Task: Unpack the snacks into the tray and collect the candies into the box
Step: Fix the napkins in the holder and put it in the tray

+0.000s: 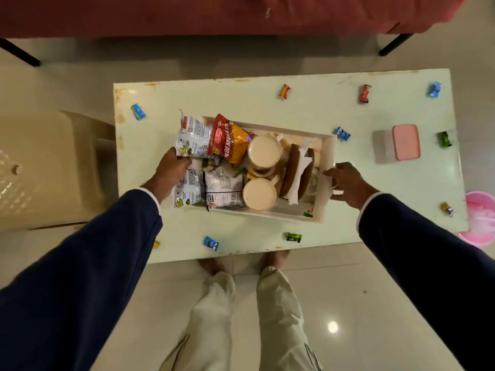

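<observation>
A white tray [325, 210] sits mid-table, filled with white snack packets [194, 136], a red and orange packet [230, 140], two round lidded cups [264, 152] and brown plates with napkins [296, 170]. My left hand [171, 170] grips the tray's left end, its fingers hidden under the packets. My right hand [345, 180] grips the tray's right end. Several wrapped candies lie scattered on the table, such as a blue one [138, 111] and a red one [284, 91]. A box with a pink lid [405, 141] stands at the right.
The pale green table [267, 103] fills the middle of the view. A beige plastic stool [53, 167] stands left of it, a pink bucket [479, 218] at the right edge, a red sofa [187, 14] behind. My feet are at the table's near edge.
</observation>
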{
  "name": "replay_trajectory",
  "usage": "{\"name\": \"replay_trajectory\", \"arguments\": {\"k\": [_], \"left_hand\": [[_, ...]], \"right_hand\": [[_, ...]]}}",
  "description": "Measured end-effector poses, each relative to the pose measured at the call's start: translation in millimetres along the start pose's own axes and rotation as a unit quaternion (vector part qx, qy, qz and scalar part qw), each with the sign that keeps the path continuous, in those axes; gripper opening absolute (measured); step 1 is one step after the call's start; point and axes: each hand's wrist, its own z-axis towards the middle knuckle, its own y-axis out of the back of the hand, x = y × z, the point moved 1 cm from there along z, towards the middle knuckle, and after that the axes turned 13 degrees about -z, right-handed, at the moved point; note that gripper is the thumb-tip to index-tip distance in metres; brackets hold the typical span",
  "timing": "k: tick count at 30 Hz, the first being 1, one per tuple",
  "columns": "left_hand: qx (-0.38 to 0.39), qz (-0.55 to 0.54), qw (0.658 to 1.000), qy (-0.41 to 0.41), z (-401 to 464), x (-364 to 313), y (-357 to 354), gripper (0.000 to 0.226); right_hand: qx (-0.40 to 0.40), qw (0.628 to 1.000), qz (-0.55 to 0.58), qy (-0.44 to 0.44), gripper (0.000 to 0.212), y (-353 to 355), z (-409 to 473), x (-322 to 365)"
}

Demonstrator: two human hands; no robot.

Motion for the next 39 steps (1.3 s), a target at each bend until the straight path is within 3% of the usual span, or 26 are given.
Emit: {"name": "replay_trajectory", "arguments": {"k": [10,20,24,29,31,33,36,39], "left_hand": [[-0.062,-0.089,0.994,0.036,-17,27,-34,0.037],[-0.07,-0.114,0.991,0.029,-4,28,-54,0.029],[-0.081,-0.122,0.988,0.04,-4,30,-54,0.029],[-0.089,-0.119,0.988,0.041,-6,30,-54,0.025],[-0.076,-0.099,0.992,0.031,-8,29,-52,0.027],[-0.071,-0.083,0.994,0.023,-11,26,-50,0.035],[-0.092,-0.086,0.992,0.003,-22,18,-47,0.044],[-0.103,-0.083,0.991,-0.025,-44,14,-41,0.053]], "right_hand": [[0.043,0.995,-0.084,0.013,0.047,20,45,41],[0.057,0.995,-0.08,0.0,0.045,27,71,44],[0.042,0.997,-0.07,0.0,0.033,27,75,44],[0.036,0.997,-0.063,0.014,0.038,25,75,39],[0.007,0.994,-0.108,0.024,0.039,25,73,38],[-0.066,0.971,-0.223,0.052,0.047,25,67,37],[-0.182,0.896,-0.372,0.16,0.046,20,44,34],[-0.224,0.858,-0.36,0.289,0.035,1,4,30]]}}
